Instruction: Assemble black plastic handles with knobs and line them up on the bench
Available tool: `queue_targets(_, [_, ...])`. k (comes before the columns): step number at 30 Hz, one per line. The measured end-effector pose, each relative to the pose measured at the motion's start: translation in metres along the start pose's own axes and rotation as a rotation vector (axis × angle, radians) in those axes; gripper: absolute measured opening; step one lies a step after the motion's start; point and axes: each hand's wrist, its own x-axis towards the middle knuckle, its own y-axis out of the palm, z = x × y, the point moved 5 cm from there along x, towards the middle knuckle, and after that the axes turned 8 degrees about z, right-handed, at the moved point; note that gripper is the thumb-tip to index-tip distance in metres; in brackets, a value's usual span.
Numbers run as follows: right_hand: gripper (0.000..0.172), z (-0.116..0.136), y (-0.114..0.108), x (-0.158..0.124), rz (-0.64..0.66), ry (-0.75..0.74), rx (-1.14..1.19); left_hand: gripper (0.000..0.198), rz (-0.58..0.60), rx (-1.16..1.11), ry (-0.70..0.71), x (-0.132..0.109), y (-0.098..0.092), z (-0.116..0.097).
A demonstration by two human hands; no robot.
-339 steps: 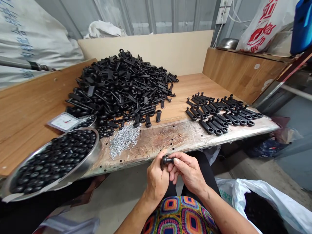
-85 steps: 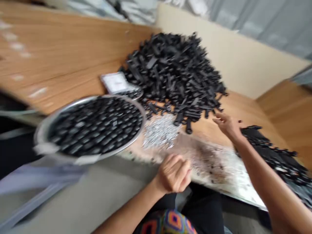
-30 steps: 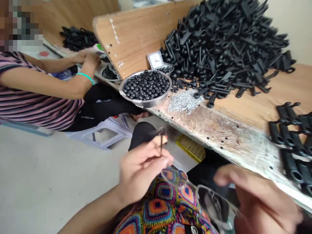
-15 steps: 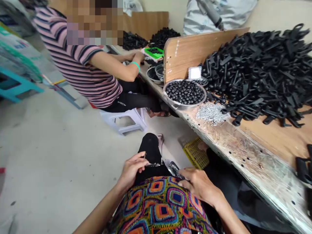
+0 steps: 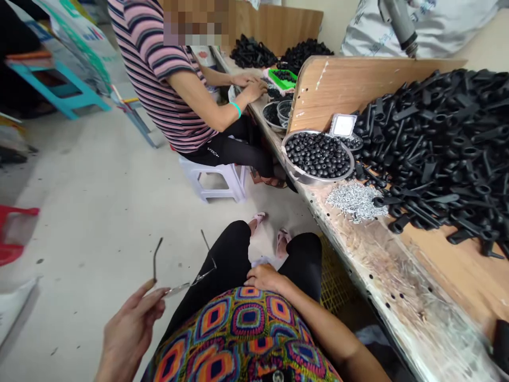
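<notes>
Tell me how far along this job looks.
Little shows as finished: one black piece at the edge of the bench. In hand: the left hand holds eyeglasses; the right hand rests on the lap. Left: a large pile of black handles, a steel bowl of black knobs, and silver screws.

Left hand (image 5: 127, 333) free over floor (image 5: 79, 180), table edge (image 5: 369, 276) right

The left hand (image 5: 129, 331) is raised out to the side with its fingers (image 5: 150, 298) pinched together, while the right hand (image 5: 265, 278) rests palm down on the lap, its forearm (image 5: 318, 323) angled inward.
</notes>
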Motion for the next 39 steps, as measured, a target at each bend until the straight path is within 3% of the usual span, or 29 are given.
queue_targets(2, [0.016,-0.017,0.001,0.011,0.007,0.020,0.029,0.031,-0.035,-0.006,0.023,-0.006,0.006,-0.009])
queue_targets(6, [0.020,-0.062,0.005,0.022,-0.031,0.078,0.166,0.028,-0.050,0.044,0.124,-0.005,0.037,-0.041])
queue_targets(9, [0.024,-0.089,0.009,0.028,-0.042,0.085,0.306,0.034,-0.049,0.074,0.247,0.004,0.058,-0.067])
queue_targets(11, [0.024,-0.099,0.011,0.035,-0.030,0.091,0.383,0.040,-0.064,0.071,0.309,0.011,0.063,-0.079])
queue_targets(14, [0.023,-0.104,0.015,0.048,-0.003,0.121,0.452,0.048,-0.104,0.045,0.355,0.024,0.053,-0.088])
queue_targets(20, [0.018,-0.105,0.018,0.078,-0.016,0.234,0.493,0.051,-0.254,-0.089,0.436,0.067,0.003,-0.081])
queue_targets(24, [0.021,-0.112,0.016,0.104,-0.018,0.323,0.503,0.055,-0.280,-0.183,0.341,0.123,-0.002,-0.062])
queue_targets(27, [0.018,-0.120,0.014,0.131,0.011,0.386,0.522,0.055,-0.297,-0.221,0.260,0.178,0.014,-0.046])
queue_targets(30, [0.013,-0.131,0.012,0.166,0.017,0.450,0.557,0.042,-0.306,-0.186,0.150,0.235,0.033,-0.023])
queue_targets(32, [0.014,-0.139,0.015,0.192,-0.004,0.494,0.593,0.033,-0.270,-0.131,0.037,0.267,0.042,0.003])
queue_targets(35, [0.023,-0.154,0.027,0.231,-0.079,0.539,0.641,0.022,-0.146,-0.050,-0.151,0.302,0.046,0.059])
queue_targets(39, [0.030,-0.189,0.041,0.287,-0.255,0.593,0.582,0.017,-0.069,0.035,-0.276,0.356,0.016,0.138])
